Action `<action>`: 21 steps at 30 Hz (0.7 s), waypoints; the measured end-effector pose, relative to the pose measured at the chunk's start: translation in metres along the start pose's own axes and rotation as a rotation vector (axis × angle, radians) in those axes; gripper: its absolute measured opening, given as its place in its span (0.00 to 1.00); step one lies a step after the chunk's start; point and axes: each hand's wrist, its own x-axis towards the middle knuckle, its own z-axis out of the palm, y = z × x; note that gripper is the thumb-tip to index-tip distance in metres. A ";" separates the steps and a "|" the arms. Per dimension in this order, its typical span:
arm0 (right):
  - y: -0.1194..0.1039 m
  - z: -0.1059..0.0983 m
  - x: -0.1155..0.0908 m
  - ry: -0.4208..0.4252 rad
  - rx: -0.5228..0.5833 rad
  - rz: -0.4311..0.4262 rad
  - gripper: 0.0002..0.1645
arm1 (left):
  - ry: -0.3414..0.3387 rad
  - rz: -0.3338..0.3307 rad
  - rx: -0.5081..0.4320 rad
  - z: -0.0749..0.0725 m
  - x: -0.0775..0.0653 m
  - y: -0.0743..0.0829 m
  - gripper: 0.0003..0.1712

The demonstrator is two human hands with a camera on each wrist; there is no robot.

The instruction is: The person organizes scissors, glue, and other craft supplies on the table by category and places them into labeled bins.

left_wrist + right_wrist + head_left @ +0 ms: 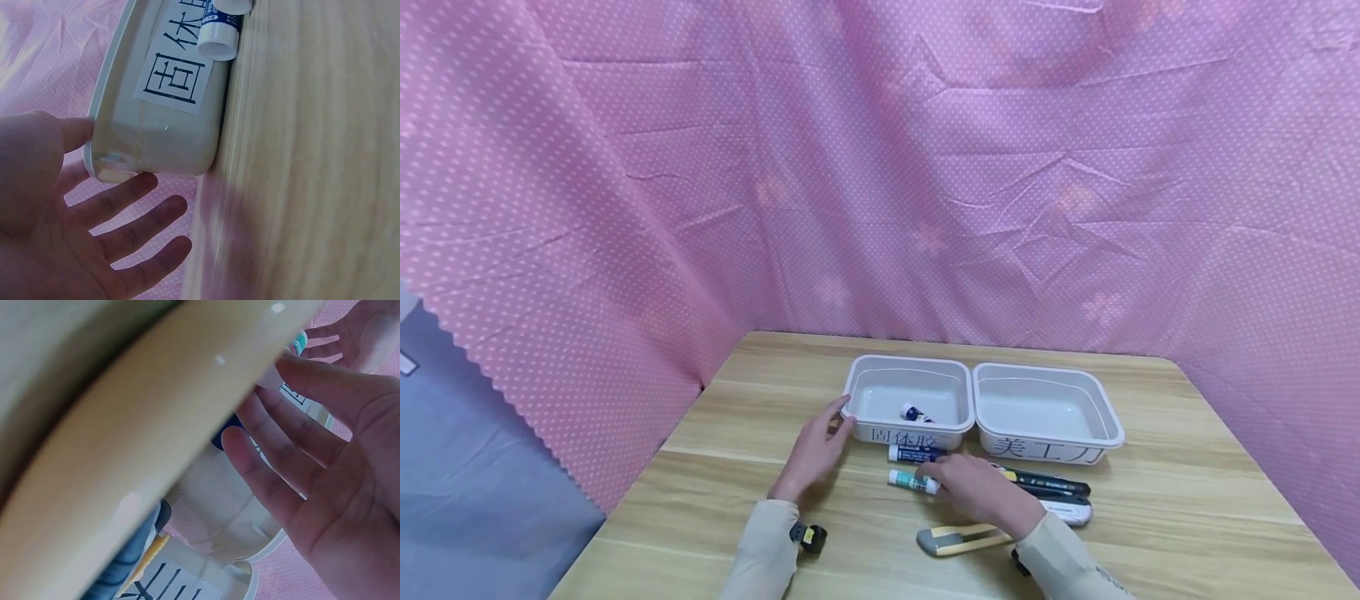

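My right hand (981,487) pinches the white-capped end of a green glue stick (910,480) with thumb and fingertips; the white cap (270,377) shows between them in the right wrist view. A blue glue stick (908,453) lies just behind, against the left white box (857,427). Another dark blue glue stick (916,412) is inside that box. My left hand (812,454) touches the box's left front corner, thumb and index finger at the rim, its other fingers (140,231) spread and fairly straight.
A second white box (1037,448), labelled like the first, stands to the right. A yellow-grey utility knife (951,540) lies in front, partly beneath my right wrist. Black (1052,482) and white-sided (1070,510) utility knives lie right of my hand. Pink cloth (925,183) hangs behind the table.
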 end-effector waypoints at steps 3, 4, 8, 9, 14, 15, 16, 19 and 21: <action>0.000 0.000 0.000 0.006 -0.006 -0.003 0.19 | -0.001 0.000 0.002 0.000 0.000 0.000 0.32; 0.000 0.000 0.000 0.008 -0.010 -0.004 0.19 | -0.001 -0.007 0.002 0.000 0.000 0.000 0.32; -0.002 0.000 0.000 -0.001 -0.004 -0.002 0.20 | 0.002 -0.002 0.009 0.000 0.000 0.000 0.33; -0.002 0.000 0.000 -0.003 -0.002 -0.002 0.20 | 0.003 -0.002 0.011 0.000 0.000 0.000 0.32; -0.004 -0.002 0.000 -0.009 0.019 -0.007 0.18 | 0.006 -0.008 0.011 0.000 0.000 0.000 0.32; -0.003 -0.003 0.000 -0.009 0.023 -0.010 0.18 | 0.007 -0.003 0.012 0.000 0.000 0.000 0.32; -0.004 -0.003 0.000 -0.009 0.026 -0.011 0.18 | 0.006 0.004 0.012 0.000 0.000 0.001 0.32; -0.004 -0.003 0.000 -0.013 0.032 -0.010 0.18 | 0.004 0.012 0.012 0.000 0.000 0.000 0.32; -0.004 -0.003 0.000 -0.016 0.031 -0.008 0.19 | 0.004 0.012 0.010 0.000 0.000 0.000 0.32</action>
